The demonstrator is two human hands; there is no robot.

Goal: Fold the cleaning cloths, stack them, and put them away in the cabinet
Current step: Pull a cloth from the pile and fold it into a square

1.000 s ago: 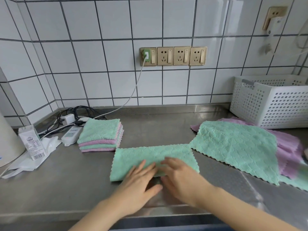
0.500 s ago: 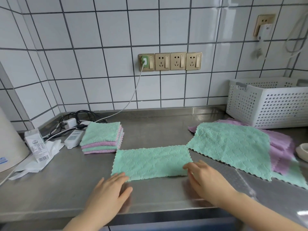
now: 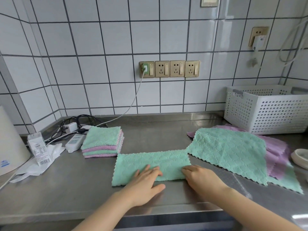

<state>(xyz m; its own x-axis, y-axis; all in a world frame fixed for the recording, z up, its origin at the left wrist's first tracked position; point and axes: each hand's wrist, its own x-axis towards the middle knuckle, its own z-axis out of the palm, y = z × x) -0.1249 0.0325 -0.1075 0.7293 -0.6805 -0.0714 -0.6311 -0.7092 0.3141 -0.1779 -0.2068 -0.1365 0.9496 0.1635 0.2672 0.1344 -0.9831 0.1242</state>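
A green cloth folded into a long strip lies on the steel counter in front of me. My left hand rests flat on its near middle, fingers spread. My right hand lies flat at the strip's near right corner, fingertips on the cloth edge. A stack of folded green and pink cloths sits at the back left. To the right, an unfolded green cloth lies spread over several purple cloths.
A white perforated basket stands at the back right. A power strip, cables, a small carton and a white plastic bag lie at the left beside a white appliance. A pale dish sits at the right edge.
Both hands slid apart off the strip toward the counter edge, then moved back onto it; my left hand now lies on its middle and my right at its right corner.
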